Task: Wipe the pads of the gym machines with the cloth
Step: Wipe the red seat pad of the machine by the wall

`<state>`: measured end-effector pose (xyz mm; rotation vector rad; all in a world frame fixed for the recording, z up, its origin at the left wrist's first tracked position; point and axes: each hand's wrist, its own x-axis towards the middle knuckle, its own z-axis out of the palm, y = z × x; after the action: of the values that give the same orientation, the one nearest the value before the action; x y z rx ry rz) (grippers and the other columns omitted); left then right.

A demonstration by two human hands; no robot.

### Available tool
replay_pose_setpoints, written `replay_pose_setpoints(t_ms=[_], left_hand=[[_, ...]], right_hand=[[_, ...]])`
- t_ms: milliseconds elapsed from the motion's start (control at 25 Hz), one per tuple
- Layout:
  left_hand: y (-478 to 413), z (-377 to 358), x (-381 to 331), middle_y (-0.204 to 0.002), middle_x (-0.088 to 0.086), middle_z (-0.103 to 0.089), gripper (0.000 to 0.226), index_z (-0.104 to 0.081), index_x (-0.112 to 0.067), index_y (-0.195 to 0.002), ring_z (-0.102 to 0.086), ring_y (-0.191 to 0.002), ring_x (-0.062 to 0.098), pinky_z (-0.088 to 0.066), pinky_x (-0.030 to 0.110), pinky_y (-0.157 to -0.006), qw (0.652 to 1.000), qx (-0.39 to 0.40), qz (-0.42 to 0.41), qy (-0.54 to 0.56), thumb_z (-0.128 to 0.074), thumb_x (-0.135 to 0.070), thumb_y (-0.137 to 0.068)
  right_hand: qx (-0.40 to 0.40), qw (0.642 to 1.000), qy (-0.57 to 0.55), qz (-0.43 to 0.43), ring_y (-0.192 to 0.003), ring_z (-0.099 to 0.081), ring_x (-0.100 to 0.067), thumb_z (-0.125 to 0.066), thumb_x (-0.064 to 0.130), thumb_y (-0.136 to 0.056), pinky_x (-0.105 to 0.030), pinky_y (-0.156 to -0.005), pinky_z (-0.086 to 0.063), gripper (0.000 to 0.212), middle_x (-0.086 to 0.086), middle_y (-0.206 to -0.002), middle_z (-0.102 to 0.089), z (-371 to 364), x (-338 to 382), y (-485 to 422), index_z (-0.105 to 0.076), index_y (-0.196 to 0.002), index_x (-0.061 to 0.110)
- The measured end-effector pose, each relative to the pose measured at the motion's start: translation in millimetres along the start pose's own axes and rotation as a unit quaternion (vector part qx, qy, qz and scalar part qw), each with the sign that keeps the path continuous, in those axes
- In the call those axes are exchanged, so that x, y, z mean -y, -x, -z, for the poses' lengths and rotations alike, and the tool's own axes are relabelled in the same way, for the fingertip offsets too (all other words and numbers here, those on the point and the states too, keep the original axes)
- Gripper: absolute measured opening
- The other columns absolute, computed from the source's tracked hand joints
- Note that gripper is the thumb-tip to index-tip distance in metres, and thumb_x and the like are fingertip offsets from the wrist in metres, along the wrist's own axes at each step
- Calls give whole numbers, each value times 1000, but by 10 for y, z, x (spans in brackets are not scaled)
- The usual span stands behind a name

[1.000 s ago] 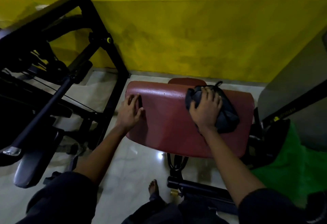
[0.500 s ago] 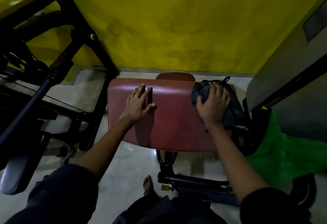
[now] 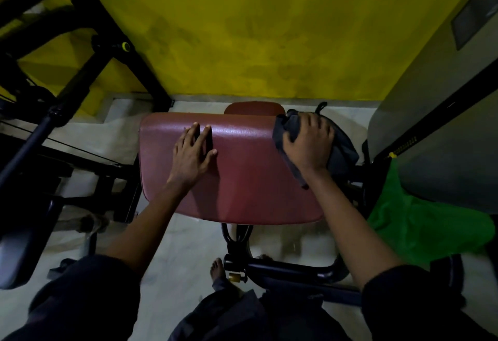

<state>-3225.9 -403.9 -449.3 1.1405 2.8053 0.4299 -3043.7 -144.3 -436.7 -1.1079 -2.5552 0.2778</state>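
A wide dark-red padded seat (image 3: pixel 242 192) of a gym machine lies in front of me, below the yellow wall. My left hand (image 3: pixel 192 156) rests flat on the pad's upper middle, fingers straight. My right hand (image 3: pixel 308 144) presses a dark grey cloth (image 3: pixel 341 152) onto the pad's far right corner, fingers spread over it, thumb tucked at the cloth's left fold. The cloth hangs over the pad's right edge. A smaller red pad (image 3: pixel 254 108) peeks out behind the big one.
A black machine frame (image 3: pixel 89 65) with cables stands at the left. A black pad (image 3: pixel 16 254) sits at the lower left. A grey cabinet (image 3: pixel 444 125) and a green cloth (image 3: pixel 428 227) are at the right. The machine's black base tube (image 3: pixel 291 270) lies by my bare foot (image 3: pixel 217 268).
My right hand slid the cloth rightward from the pad's middle to its right corner. My left hand shifted from the pad's left edge toward the middle.
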Motion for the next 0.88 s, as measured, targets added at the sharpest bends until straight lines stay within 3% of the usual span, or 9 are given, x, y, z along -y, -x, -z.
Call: replay_pose_setpoints(t_ms=[120,240,400,560,720,880], left_hand=[[-10,-40,-109,-163,7,-15,75,-22,-32,-155,-6,-151,30,-16,55,-117,1000,1,16,20,-50,-62,-93],[-38,-23,-125,-162,7,-19,75,-25,-32,-153,-9,-150,29,-18,56,-116,1000,-3,24,13,-52,-63,-91],[-20,3,-80,-161,7,-22,74,-25,-34,-154,-14,-149,30,-25,57,-113,1000,-5,14,-2,-50,-65,-91],[13,-19,-107,-162,7,-20,73,-23,-34,-154,-12,-150,30,-24,57,-114,1000,-5,13,0,-47,-65,-92],[20,-30,-74,-163,5,-19,73,-21,-36,-154,-12,-150,28,-25,57,-112,1000,-1,12,-1,-49,-63,-93],[-27,82,142,-162,4,-22,74,-20,-38,-155,-19,-148,30,-24,56,-115,998,10,-45,-44,-40,-70,-91]], right_hand=[[41,998,0,51,-112,-56,-35,-51,50,-86,-47,-94,-43,50,-10,-121,-62,-56,419,-120,-58,-120,14],[35,993,-47,99,-117,-56,-32,-56,48,-85,-46,-95,-43,51,-5,-126,-61,-55,264,-60,-57,-125,16],[-13,999,-47,3,-137,-42,-32,-56,48,-86,-50,-113,-32,65,-2,-147,-49,-58,-210,359,-47,-144,20],[-12,997,-50,-60,-141,-35,-36,-60,45,-84,-53,-118,-24,71,-2,-154,-42,-137,44,622,-42,-148,19],[38,997,-52,32,-147,-28,-33,-61,45,-87,-53,-120,-21,74,-2,-157,-38,-242,369,742,-38,-151,18],[26,998,-36,45,-149,-24,-30,-65,43,-86,-51,-120,-22,78,1,-160,-33,-205,-120,924,-33,-154,21]])
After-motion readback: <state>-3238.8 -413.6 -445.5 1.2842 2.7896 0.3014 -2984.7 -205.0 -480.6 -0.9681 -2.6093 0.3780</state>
